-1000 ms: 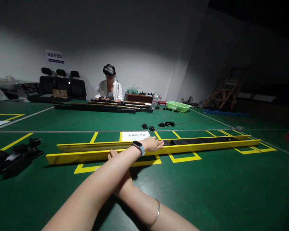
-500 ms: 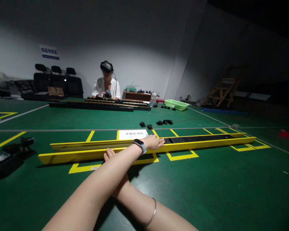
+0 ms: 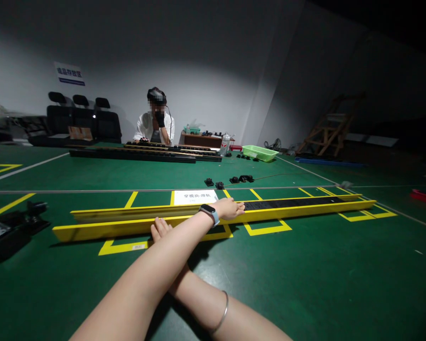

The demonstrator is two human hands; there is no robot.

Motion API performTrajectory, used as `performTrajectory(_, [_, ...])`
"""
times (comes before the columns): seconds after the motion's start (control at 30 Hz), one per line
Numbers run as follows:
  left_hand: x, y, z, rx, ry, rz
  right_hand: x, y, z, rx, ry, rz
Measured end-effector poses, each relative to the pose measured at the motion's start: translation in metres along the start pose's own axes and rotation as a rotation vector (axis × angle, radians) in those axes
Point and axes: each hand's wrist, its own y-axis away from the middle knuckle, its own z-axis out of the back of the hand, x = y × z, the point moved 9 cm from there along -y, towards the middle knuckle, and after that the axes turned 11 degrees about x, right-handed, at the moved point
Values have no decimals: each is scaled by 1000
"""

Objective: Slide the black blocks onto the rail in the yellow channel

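Note:
A long yellow rail (image 3: 106,230) lies across the green table, with a row of black modules (image 3: 287,203) in its channel toward the right. My forearms cross. My left hand (image 3: 228,208), with a watch on its wrist, reaches over the rail; its outstretched fingers touch the left end of the black modules. Under the left forearm, my right hand (image 3: 161,229) lies against the rail's near wall, fingers extended up to its top edge. Its palm is partly hidden by the left forearm.
A paper label (image 3: 194,196) lies behind the rail. Black parts (image 3: 21,225) stand at the left, small black pieces (image 3: 234,180) farther back. Across the table are dark rails (image 3: 138,155), a green basket (image 3: 261,153), a bottle (image 3: 225,144) and a seated person (image 3: 156,123).
The person across the table has raised a gloved hand to the face. My view has shifted slightly; my hands stay at nearly the same places on the rail.

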Motion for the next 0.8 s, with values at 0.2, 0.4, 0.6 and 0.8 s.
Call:
performTrajectory(0.2, [1,-2,-1,-3,17,0,4,3,9,16,-15,-5])
performTrajectory(0.4, [2,-1,-1,-9,28,9,2,3,6,36,-27,-16])
performTrajectory(0.6, [3,0,-2,-24,17,21,2,2,6,39,-44,-5])
performTrajectory(0.8, [0,4,-4,-70,-18,28,-1,0,5,32,-73,7])
